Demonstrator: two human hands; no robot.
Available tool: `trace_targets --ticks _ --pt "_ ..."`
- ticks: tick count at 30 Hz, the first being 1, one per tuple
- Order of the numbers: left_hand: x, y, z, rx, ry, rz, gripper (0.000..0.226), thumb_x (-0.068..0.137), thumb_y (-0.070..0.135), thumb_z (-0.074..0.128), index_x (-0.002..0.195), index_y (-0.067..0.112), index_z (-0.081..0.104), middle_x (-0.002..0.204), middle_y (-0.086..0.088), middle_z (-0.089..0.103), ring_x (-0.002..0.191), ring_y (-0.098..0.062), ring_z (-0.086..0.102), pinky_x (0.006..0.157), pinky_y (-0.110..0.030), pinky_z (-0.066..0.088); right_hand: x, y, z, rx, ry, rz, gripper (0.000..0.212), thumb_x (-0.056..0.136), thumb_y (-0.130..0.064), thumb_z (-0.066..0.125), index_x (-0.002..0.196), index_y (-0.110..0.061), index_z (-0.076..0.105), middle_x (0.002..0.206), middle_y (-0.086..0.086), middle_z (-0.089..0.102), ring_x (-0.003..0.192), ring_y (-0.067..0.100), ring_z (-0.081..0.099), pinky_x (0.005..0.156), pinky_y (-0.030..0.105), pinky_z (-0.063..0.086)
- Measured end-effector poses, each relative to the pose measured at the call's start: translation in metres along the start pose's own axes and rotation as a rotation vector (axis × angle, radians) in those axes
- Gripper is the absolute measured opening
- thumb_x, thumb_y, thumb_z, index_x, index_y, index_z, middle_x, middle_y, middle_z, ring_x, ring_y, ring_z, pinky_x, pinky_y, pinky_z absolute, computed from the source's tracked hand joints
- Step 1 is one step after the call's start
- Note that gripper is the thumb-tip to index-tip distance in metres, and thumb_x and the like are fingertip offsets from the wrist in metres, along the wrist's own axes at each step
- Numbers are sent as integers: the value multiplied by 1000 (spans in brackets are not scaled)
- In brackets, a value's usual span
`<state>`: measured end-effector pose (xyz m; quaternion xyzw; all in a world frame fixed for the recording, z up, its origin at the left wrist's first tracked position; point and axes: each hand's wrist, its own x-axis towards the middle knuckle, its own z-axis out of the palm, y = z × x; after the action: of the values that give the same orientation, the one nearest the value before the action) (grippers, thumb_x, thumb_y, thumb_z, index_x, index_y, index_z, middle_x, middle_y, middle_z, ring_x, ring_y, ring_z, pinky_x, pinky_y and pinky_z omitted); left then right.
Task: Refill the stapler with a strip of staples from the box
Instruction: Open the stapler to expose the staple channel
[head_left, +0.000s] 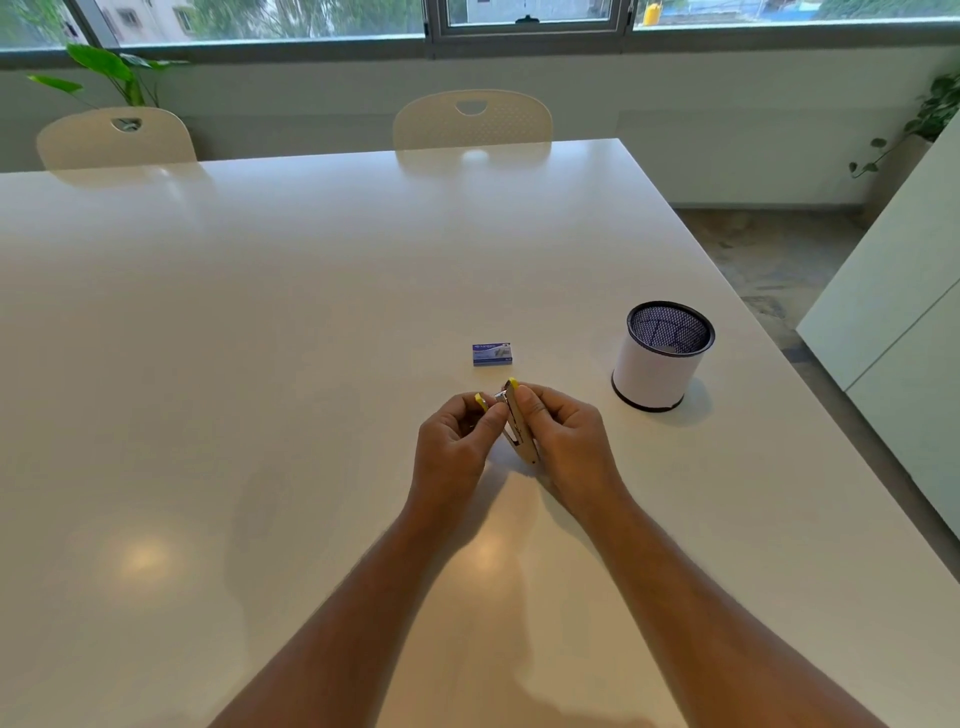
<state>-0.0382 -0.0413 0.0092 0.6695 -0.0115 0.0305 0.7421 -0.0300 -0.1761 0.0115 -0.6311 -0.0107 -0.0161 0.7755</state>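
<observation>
A small metal stapler with yellow ends (515, 422) is held upright and tilted between both hands, just above the white table (260, 312). My right hand (563, 441) grips its body from the right. My left hand (457, 441) pinches it from the left, with a yellow part showing at the fingertips. The stapler looks partly opened, but my fingers hide the detail. A small blue box of staples (492, 354) lies closed on the table just beyond my hands.
A white cylindrical holder with a dark mesh inside (662, 358) stands to the right of the box. Two cream chairs (472, 122) sit at the far edge. The table's right edge (779, 364) drops to the floor, with a white cabinet (898, 312) beyond.
</observation>
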Motion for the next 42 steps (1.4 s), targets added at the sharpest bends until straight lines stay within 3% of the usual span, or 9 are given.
trace_targets --ticks 10,13,16,20,23,27,31,36,42 --pt "2 5 -4 -97 -63 -55 16 101 10 61 93 11 75 81 -8 72 78 -20 67 74 -28 57 2 -5 -9 -98 -106 -19 25 98 -8 61 120 -5 72 114 14 73 105 27 72 94 38 58" --pt "2 4 -5 -120 -75 -71 16 101 12 61 94 11 75 86 -15 72 82 -26 68 79 -35 59 0 -8 -9 -121 -129 -23 25 98 -7 60 121 -4 70 108 10 77 99 21 75 85 26 59" --pt "3 3 -6 -85 -88 -64 17 102 13 59 96 10 74 88 -18 71 84 -28 68 82 -37 57 -2 -8 -8 -122 -114 -30 23 98 -7 60 118 -4 71 103 10 78 93 20 75 81 25 59" --pt "3 4 -3 -98 -68 -93 20 105 11 54 93 4 68 77 -11 68 71 -20 66 70 -29 56 -3 -7 -6 -136 -67 -23 17 98 -7 60 111 -3 71 87 -1 75 76 10 71 71 20 57" --pt "3 3 -3 -162 -45 -128 20 105 17 55 97 4 69 79 -15 62 74 -26 61 75 -38 59 -3 -8 -6 -123 -13 -23 13 98 -6 59 105 -2 69 72 -8 68 67 7 63 67 21 56" --pt "5 -2 -2 -265 -8 -144 20 103 18 58 113 6 72 90 -20 59 87 -37 57 94 -63 54 -8 -11 -7 -131 5 -67 8 95 0 60 101 -2 65 79 6 65 74 19 67 72 29 59" --pt "10 -1 -6 -335 97 -181 23 105 5 52 121 3 68 92 -17 65 88 -27 70 82 -44 61 -17 -12 -11 -140 -11 -115 13 91 5 62 102 -2 61 87 15 64 80 19 71 79 38 61" --pt "15 2 -11 -475 123 -262 24 106 4 47 111 2 71 88 -15 70 88 -34 75 89 -54 60 -32 -11 -18 -375 -78 -229 19 87 7 66 97 -8 64 96 4 66 91 24 67 81 47 60" --pt "20 6 -15 -696 121 -372 23 105 1 47 114 -6 68 86 -15 66 83 -23 70 87 -55 60 -63 1 -15 -654 -195 -436 23 84 -6 76 105 -11 68 111 0 57 103 13 61 82 22 54"
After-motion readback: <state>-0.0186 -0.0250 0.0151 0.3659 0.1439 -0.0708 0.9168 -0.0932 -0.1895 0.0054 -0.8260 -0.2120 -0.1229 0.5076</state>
